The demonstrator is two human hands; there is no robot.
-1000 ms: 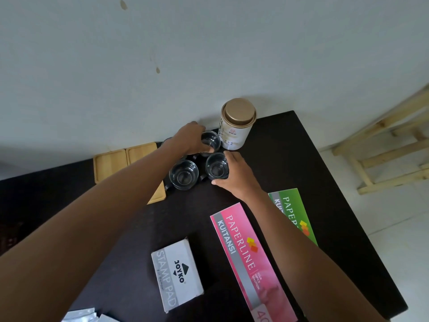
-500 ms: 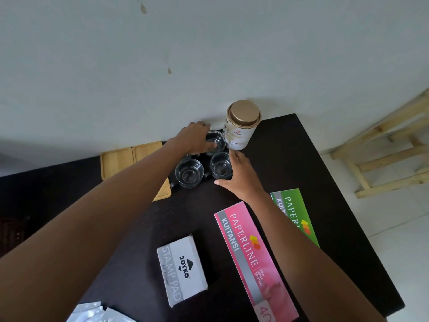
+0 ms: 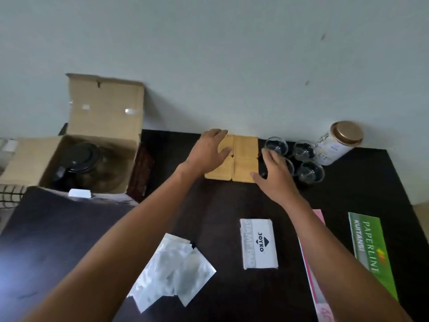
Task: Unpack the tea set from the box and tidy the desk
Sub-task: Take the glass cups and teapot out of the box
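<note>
the tea set lies partly out on the dark worktop (image 3: pixel 232 205) and partly in the open cardboard box (image 3: pixel 92 145). taking the four wooden coasters (image 3: pixel 245 156) as the landmark: they sit in a two-by-two block at the back edge of the worktop, against the wall. the left hand (image 3: pixel 209 149) lies flat over the left pair of coasters, its grip apart with fingers spread and closed on nothing. the right hand (image 3: pixel 274 173) is at the right edge of the coasters, grip also apart, palm down, partly covering one of the glass cups (image 3: pixel 310 171); whether it touches that cup cannot be told. four glass cups cluster just right of the coasters, and a white tin with a gold lid (image 3: pixel 341 142) stands right of the cups. well left of the coasters the box stands with its flaps up and a dark-lidded glass teapot (image 3: pixel 79 163) inside. nearer the camera than the coasters lie a grey stamp pad box (image 3: pixel 258 244), some silvery foil packets (image 3: pixel 174 273), a pink receipt book (image 3: pixel 313 263) half hidden by the right forearm, and a green receipt book (image 3: pixel 371 254).
</note>
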